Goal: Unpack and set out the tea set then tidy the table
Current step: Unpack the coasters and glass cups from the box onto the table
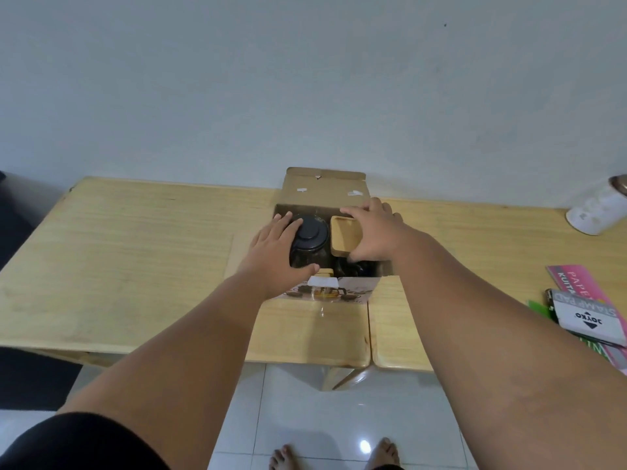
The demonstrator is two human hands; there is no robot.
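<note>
An open cardboard box (325, 189) stands on the wooden table (135, 252), its back flap upright. Inside on the left is a dark glass teapot (309, 244) with a black lid. My left hand (271, 252) is wrapped around the teapot's left side. To its right lies a light wooden tray (344, 237), and my right hand (371, 234) grips its right edge. Dark cups (356, 268) show in the box below the tray, partly hidden.
A white cylindrical container (599, 208) lies at the table's far right. A stamp pad box (587, 318) and pink paper packs (576, 283) sit at the right edge. White floor tiles and bare feet show below the table's front edge.
</note>
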